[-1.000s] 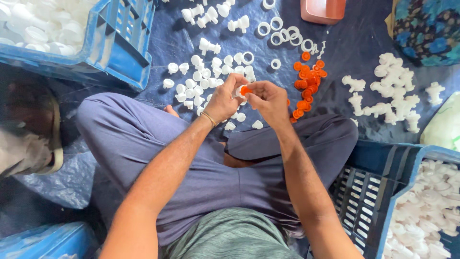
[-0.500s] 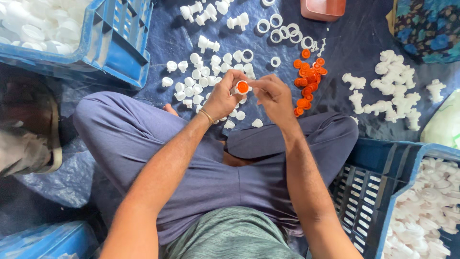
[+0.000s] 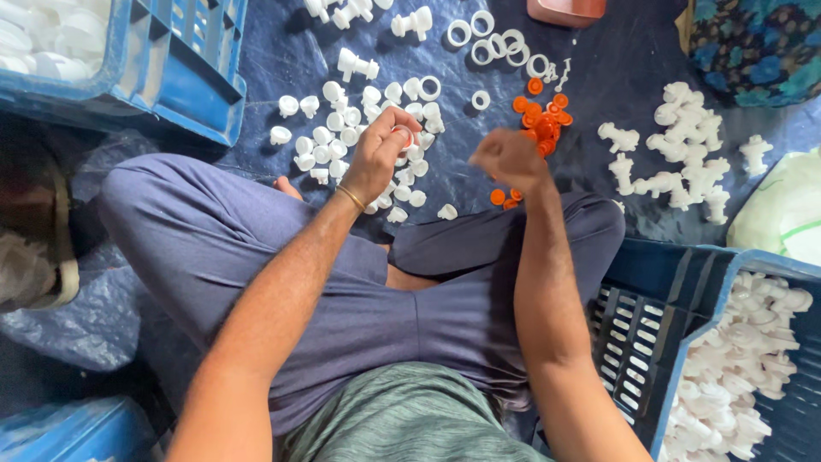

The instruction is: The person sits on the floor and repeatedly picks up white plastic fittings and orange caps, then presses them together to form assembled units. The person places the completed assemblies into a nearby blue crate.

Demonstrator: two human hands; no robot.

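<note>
I sit cross-legged on a blue tarp (image 3: 282,60). My left hand (image 3: 376,158) pinches a small white cap with an orange insert (image 3: 403,135) above a scatter of white caps (image 3: 342,128). My right hand (image 3: 506,159) is blurred, its fingers curled with nothing visible in them. It hovers apart from the left hand, just short of a heap of orange caps (image 3: 543,120). Two loose orange caps (image 3: 499,197) lie below that hand, by my knee.
White rings (image 3: 496,43) lie at the top, and white spout pieces (image 3: 684,162) are heaped on the right. A blue crate (image 3: 184,73) with white parts stands top left. Another blue crate (image 3: 637,316) with white pieces stands by my right knee. An orange tub (image 3: 564,10) sits at the top edge.
My hands were together, pressing an orange piece into the white cap. They have come apart: the left keeps the cap, and the right has swung right toward the orange heap.
</note>
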